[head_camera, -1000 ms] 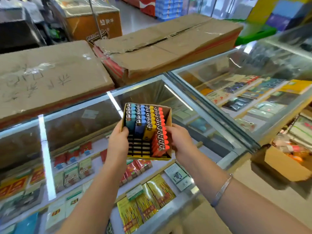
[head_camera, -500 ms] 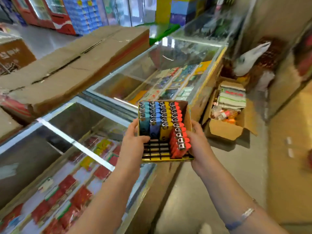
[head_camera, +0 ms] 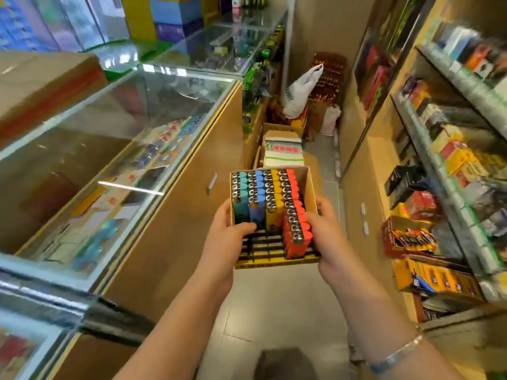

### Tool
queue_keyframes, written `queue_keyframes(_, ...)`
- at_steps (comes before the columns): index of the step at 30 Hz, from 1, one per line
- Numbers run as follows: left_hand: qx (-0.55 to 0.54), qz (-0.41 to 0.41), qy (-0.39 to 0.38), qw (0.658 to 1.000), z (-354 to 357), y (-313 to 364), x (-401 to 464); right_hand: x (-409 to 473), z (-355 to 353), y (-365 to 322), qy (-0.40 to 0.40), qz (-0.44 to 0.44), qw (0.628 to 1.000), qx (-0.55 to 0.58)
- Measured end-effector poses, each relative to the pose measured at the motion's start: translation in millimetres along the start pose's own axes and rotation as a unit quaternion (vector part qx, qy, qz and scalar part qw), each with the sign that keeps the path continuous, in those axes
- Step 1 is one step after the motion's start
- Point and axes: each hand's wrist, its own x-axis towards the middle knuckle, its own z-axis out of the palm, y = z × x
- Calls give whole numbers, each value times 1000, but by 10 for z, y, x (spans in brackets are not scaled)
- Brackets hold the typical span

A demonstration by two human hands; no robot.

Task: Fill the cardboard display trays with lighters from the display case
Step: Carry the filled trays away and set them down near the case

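I hold a cardboard display tray (head_camera: 308, 185) in front of me over the aisle floor. My left hand (head_camera: 227, 231) grips its left side, thumb over the edge. My right hand (head_camera: 326, 229) grips its right side. Lighters (head_camera: 270, 198) stand in the tray in rows: teal, blue, yellow and a longer orange-red row on the right. Black divider slots at the tray's near end hold nothing. The glass display case (head_camera: 131, 149) runs along my left.
Shelves (head_camera: 452, 149) with packaged goods line the right side. Cardboard boxes (head_camera: 284, 152) and white plastic bags (head_camera: 301, 91) sit on the floor at the aisle's far end. A large carton (head_camera: 41, 89) lies on the glass case. Tiled floor (head_camera: 279, 305) runs down the narrow aisle.
My view has swung right, from over the glass counter to down the aisle. Both hands keep the same grip on the tray, which now hangs over the floor.
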Motion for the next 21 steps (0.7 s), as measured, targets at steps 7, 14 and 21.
queue_keyframes(7,13,-35,-49,998,691,-48,636,531,-672,-168,27,18,999,1)
queue_keyframes(14,48,-57,-89,993,1133,39,1379,1183,-950,-350,82,25,996,15)
queue_keyframes(21,57,-73,-142,985,1536,419,2404,2117,-1059,-738,112,20,993,29)
